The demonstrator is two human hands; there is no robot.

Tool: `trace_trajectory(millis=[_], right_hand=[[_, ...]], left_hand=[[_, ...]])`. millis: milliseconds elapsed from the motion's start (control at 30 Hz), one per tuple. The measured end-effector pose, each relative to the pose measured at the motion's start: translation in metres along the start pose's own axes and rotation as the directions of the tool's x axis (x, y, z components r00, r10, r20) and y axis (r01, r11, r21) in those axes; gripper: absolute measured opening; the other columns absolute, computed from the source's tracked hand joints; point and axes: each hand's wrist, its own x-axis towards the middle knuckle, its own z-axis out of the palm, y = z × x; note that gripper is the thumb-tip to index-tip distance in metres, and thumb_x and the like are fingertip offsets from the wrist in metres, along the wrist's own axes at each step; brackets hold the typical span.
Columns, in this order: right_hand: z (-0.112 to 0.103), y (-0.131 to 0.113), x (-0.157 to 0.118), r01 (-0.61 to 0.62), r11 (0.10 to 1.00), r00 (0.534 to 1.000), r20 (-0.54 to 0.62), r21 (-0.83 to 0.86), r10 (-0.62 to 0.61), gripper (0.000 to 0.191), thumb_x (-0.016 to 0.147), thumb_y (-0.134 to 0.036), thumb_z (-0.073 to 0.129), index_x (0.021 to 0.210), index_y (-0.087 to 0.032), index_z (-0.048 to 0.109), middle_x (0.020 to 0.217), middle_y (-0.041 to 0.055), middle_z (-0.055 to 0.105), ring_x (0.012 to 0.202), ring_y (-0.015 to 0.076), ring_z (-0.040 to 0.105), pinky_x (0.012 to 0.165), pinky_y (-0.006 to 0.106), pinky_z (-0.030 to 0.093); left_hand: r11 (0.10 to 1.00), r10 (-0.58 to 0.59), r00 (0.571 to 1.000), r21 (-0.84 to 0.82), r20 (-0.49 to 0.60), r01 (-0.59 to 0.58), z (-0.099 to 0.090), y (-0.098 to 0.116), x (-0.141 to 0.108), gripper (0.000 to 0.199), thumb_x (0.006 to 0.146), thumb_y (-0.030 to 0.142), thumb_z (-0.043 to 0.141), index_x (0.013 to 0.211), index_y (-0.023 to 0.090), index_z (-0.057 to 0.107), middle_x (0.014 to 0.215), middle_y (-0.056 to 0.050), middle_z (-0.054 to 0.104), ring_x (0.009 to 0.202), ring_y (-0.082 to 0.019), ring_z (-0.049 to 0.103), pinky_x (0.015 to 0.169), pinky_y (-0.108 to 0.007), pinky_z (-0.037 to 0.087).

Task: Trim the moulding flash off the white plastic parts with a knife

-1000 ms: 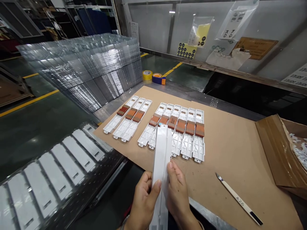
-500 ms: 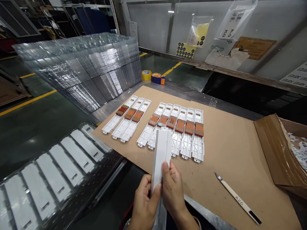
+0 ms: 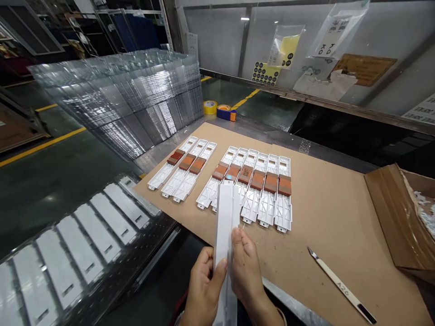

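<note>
A long white plastic piece stands up between my hands, its smooth side facing me. My left hand is closed round its left edge, thumb across the front. Along the right edge, my right hand grips it with the thumb near the front face. Behind it, several white strips lie side by side on brown cardboard, each with an orange-brown block across it. To the left lie three more such strips. A knife with a pale handle rests at the right.
A tray of white pieces is at the lower left. Stacked clear trays stand behind it. Yellow tape and blue-orange tape sit at the back. An open cardboard box with small white parts is at the right.
The held white piece has turned slightly, so its flat face shows more broadly and its top sits a little further left. Both hands keep their grip. The view has shifted slightly.
</note>
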Motion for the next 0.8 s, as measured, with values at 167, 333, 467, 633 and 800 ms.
trace_trajectory(millis=[167, 333, 467, 633, 800], right_hand=[[0.0, -0.007, -0.003, 0.005, 0.999, 1.0, -0.011, -0.043, -0.005, 0.042, 0.084, -0.058, 0.05, 0.07, -0.019, 0.051, 0.063, -0.0031, 0.046, 0.057, 0.0106, 0.039, 0.051, 0.022, 0.036], [-0.002, -0.007, -0.004, -0.008, 1.0, 1.0, 0.011, -0.002, 0.008, 0.034, 0.087, -0.053, 0.05, 0.082, -0.02, 0.056, 0.066, -0.003, 0.052, 0.061, 0.011, 0.044, 0.055, 0.021, 0.038], [-0.002, -0.008, -0.005, 0.025, 1.0, 0.999, 0.026, 0.003, -0.025, 0.034, 0.088, -0.051, 0.049, 0.099, -0.02, 0.058, 0.077, -0.0001, 0.06, 0.072, 0.0136, 0.053, 0.059, 0.022, 0.041], [-0.001, -0.009, -0.007, 0.032, 0.999, 0.999, 0.0, -0.019, -0.032, 0.041, 0.086, -0.053, 0.051, 0.106, -0.019, 0.059, 0.09, 0.0033, 0.066, 0.085, 0.0176, 0.059, 0.066, 0.024, 0.046], [-0.008, -0.011, -0.001, -0.02, 0.994, 0.986, -0.168, -0.112, 0.001, 0.054, 0.08, -0.059, 0.054, 0.114, -0.017, 0.057, 0.109, 0.0067, 0.065, 0.102, 0.0223, 0.058, 0.082, 0.028, 0.047]], left_hand=[[0.996, -0.025, 1.0, -0.088, 0.001, 0.025, 0.0, 0.001, 0.001, 0.028, 0.077, 0.043, 0.065, 0.084, 0.019, 0.054, 0.074, -0.002, 0.062, 0.066, -0.011, 0.054, 0.062, -0.023, 0.04], [0.982, -0.059, 0.998, -0.176, 0.021, 0.062, 0.001, 0.002, 0.001, 0.028, 0.076, 0.041, 0.066, 0.086, 0.019, 0.054, 0.078, -0.003, 0.063, 0.073, -0.016, 0.059, 0.063, -0.025, 0.042], [0.978, -0.038, 0.998, -0.204, 0.04, 0.046, 0.0, 0.002, 0.003, 0.026, 0.077, 0.04, 0.066, 0.088, 0.019, 0.055, 0.084, -0.004, 0.064, 0.079, -0.018, 0.06, 0.072, -0.029, 0.045], [0.991, -0.008, 0.997, -0.136, 0.075, 0.018, -0.003, 0.001, 0.005, 0.026, 0.079, 0.042, 0.062, 0.09, 0.02, 0.055, 0.09, -0.007, 0.066, 0.081, -0.019, 0.061, 0.072, -0.03, 0.046], [0.87, 0.29, 0.952, 0.441, -0.095, -0.221, -0.013, -0.029, 0.0, 0.061, 0.073, 0.055, 0.062, 0.12, 0.02, 0.049, 0.116, -0.014, 0.061, 0.103, -0.028, 0.058, 0.089, -0.038, 0.044]])
